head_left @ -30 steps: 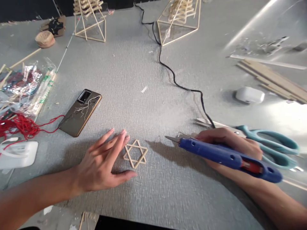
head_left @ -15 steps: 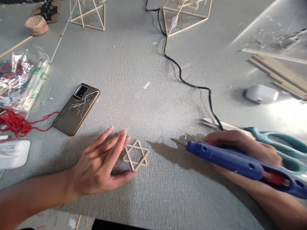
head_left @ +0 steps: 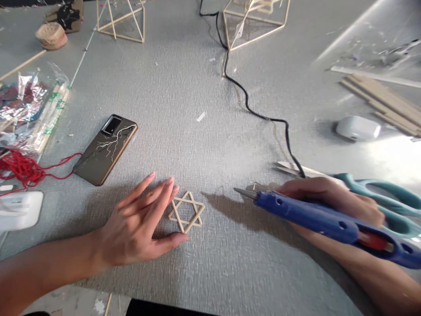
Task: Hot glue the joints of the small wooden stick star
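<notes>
Head view: near the worktop's front edge, your left hand (head_left: pixel 138 228) lies open, fingertips touching the stick star (head_left: pixel 186 211). Your right hand (head_left: pixel 329 197) grips the blue glue gun (head_left: pixel 329 221), nozzle just right of the star. Pin the star flat; dab each joint sparingly.

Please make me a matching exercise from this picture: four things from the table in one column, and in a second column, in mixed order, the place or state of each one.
Things:
1. stick star
2. glue gun
3. phone
4. scissors

Places or states:
A. lies face down, beside the red string
B. lies behind the right hand, blades pointing left
C. flat on the table, at the fingertips of the left hand
D. held in the right hand, nozzle pointing toward the star

Pairs: 1-C, 2-D, 3-A, 4-B
</notes>
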Tool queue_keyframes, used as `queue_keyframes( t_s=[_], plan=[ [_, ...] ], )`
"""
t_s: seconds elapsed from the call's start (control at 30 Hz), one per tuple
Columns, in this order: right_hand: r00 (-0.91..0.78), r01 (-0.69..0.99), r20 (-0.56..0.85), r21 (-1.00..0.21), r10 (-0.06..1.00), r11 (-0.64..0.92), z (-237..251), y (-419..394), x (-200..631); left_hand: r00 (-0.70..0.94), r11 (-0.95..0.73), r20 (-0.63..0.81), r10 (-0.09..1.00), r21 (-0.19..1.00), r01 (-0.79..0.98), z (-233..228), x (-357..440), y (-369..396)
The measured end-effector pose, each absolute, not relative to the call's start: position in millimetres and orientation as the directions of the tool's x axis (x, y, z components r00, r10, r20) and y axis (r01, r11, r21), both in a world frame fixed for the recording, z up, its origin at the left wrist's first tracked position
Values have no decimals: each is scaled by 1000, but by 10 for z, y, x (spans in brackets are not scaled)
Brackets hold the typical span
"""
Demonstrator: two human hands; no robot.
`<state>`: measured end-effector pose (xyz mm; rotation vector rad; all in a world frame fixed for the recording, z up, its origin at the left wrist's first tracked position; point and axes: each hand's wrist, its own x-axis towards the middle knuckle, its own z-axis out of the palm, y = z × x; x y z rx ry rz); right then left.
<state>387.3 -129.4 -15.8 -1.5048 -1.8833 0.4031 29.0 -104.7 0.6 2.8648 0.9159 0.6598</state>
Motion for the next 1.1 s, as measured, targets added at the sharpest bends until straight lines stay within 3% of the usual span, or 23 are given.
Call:
queue_keyframes(
  t_s=[1.1],
  plan=[
    [-107,730,338,-612,935,305,-170,-1293,3886,735,-825,386,558,156,544,6,297,-1038]
  ],
)
